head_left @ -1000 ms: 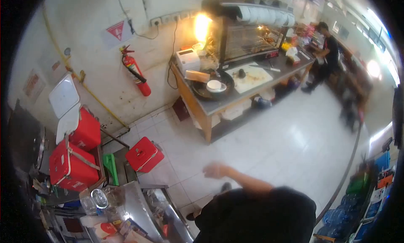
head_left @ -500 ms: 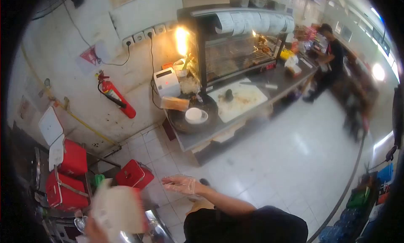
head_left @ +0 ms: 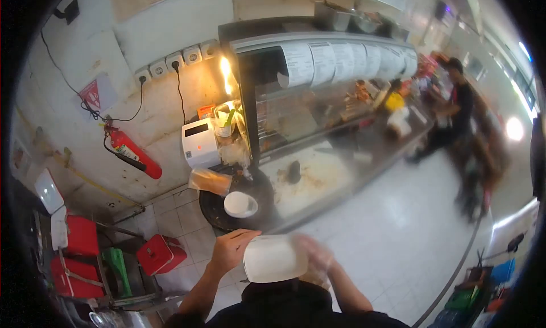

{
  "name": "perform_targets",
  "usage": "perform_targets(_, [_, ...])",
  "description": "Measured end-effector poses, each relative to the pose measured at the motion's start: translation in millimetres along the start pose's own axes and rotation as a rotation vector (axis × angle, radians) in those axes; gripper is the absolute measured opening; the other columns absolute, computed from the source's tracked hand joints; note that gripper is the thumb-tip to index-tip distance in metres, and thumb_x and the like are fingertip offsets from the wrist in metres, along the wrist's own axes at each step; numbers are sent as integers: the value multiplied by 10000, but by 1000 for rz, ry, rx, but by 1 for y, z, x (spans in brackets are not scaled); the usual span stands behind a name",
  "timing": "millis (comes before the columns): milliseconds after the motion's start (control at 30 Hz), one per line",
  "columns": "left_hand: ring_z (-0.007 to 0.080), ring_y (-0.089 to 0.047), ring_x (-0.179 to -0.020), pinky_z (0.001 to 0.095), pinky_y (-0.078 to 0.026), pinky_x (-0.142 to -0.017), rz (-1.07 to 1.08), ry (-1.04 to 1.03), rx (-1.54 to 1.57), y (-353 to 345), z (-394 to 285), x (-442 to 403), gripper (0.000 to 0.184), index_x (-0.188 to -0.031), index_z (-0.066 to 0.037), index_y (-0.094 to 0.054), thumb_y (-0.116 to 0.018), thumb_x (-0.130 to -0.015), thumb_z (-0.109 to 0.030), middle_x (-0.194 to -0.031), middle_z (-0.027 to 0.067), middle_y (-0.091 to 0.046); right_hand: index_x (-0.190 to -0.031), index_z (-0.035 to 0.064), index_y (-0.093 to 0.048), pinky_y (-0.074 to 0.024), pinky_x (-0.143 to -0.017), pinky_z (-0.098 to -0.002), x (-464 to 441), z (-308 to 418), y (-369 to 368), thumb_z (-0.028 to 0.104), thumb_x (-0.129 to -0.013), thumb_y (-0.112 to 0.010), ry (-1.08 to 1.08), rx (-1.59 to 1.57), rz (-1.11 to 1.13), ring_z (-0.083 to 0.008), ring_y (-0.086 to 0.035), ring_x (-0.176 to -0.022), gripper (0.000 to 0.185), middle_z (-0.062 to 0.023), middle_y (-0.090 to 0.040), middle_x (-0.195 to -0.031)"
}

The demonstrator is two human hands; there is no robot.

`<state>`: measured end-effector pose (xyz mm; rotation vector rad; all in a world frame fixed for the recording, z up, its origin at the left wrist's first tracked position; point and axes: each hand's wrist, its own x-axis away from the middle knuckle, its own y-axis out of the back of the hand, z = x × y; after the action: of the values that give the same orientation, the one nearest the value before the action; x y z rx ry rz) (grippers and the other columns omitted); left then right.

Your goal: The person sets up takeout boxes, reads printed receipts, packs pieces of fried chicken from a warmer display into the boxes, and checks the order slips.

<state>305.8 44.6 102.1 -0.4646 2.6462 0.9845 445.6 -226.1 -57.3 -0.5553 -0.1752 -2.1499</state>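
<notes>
A white open-topped box [head_left: 275, 258] is in front of my chest, its pale inside facing up. My left hand [head_left: 232, 249] grips the box's left edge, fingers closed at its upper corner. At the right side, my right hand [head_left: 316, 254] in a clear plastic glove is smeared by motion; its fingers are not clear. Just beyond the box, a round black tray [head_left: 213, 211] on the counter bears white bowls [head_left: 240, 204] and a brown packet [head_left: 210, 182]. To their right lies a stained white cutting board [head_left: 313, 177] with a dark object on it.
A glass food warmer [head_left: 307, 109] stands on the counter, with a white printer [head_left: 200, 146] to its left. A fire extinguisher [head_left: 133, 150] hangs on the wall. Red boxes [head_left: 161, 254] are at the lower left. Another person [head_left: 459, 103] stands at the far right.
The view has moved closer to the counter. The blurred pale box at lower left is now in front of my chest, open, with both my hands at it.
</notes>
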Motion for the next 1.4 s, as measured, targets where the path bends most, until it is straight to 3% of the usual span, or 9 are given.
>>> perform_targets(167, [299, -671, -1010, 376, -532, -876, -267, 101, -223, -67, 22, -52, 271, -1126, -38, -696, -655, -859, -8, -1100, 138, -694, -1360, 8, -522, -362, -1092, -368, -47, 79, 58, 196, -938, -508, 164, 244, -22, -252, -517, -1252, 462, -137, -586, -1338])
perform_targets(300, [224, -477, -1306, 374, -388, -1061, -903, 647, 420, -133, 51, -14, 633, -1460, -67, -395, -676, -900, -156, -1435, 114, -490, -1399, 19, -489, -345, -1111, -358, -121, 84, 109, 297, -978, -524, 68, 168, 293, -247, -473, -1311, 505, -132, -549, -1386])
perform_targets(367, [216, -429, -1335, 378, -324, -1117, -870, 1102, 804, -160, 25, -11, 637, -1497, -48, -301, -569, -989, -324, -1451, 118, -456, -1401, 18, -485, -354, -1108, -356, -136, 131, 112, 299, -976, -549, 124, 233, 422, -238, -471, -1313, 513, -127, -531, -1405])
perform_targets(533, [240, -496, -1266, 384, -376, -1080, -943, 862, 949, -212, -2, 15, 632, -1428, -26, -403, -351, -1036, -518, -1385, 125, -515, -1386, 15, -497, -442, -1048, -339, -175, 139, 101, 220, -902, -704, 181, 122, 838, -224, -520, -1265, 565, -136, -526, -1402])
perform_targets(767, [237, -554, -1205, 369, -423, -1046, -1448, 765, 868, -233, 7, -8, 656, -1355, -26, -487, -281, -1036, -561, -1319, 112, -570, -1372, 13, -507, -450, -1038, -350, -188, 138, 65, 245, -888, -725, 173, 368, 807, -220, -536, -1234, 579, -136, -573, -1348])
perform_targets(1133, [228, -558, -1187, 362, -453, -1010, -930, 822, 1039, -313, 24, -98, 570, -1383, -15, -460, -296, -1065, -460, -1298, 98, -577, -1472, 48, -383, -438, -1042, -418, -203, 132, 243, 348, -904, -681, 365, 681, 585, -281, -515, -1277, 708, -187, -495, -1421])
perform_targets(1167, [233, -558, -1186, 362, -454, -1010, -916, 850, 862, -333, 21, -109, 579, -1382, -15, -460, -297, -1062, -470, -1301, 101, -576, -1472, 72, -391, -445, -1024, -423, -205, 123, 260, 368, -877, -700, 72, 480, 537, -275, -547, -1209, 732, -192, -538, -1367])
perform_targets(1300, [264, -542, -1219, 379, -440, -1038, -951, 944, 1206, -405, 14, -163, 612, -1403, -22, -439, -285, -1054, -500, -1343, 120, -555, -1432, 73, -451, -523, -914, -389, -188, 169, 345, 355, -864, -725, -38, 406, 634, -234, -599, -1111, 691, -154, -562, -1344])
perform_targets(1400, [279, -520, -1254, 399, -422, -1067, -904, 954, 1040, -454, -1, -208, 610, -1427, -30, -414, -266, -1059, -492, -1380, 120, -528, -1441, 80, -438, -575, -771, -358, -201, 157, 409, 326, -832, -750, 378, 727, 619, -239, -610, -1097, 727, -175, -568, -1327])
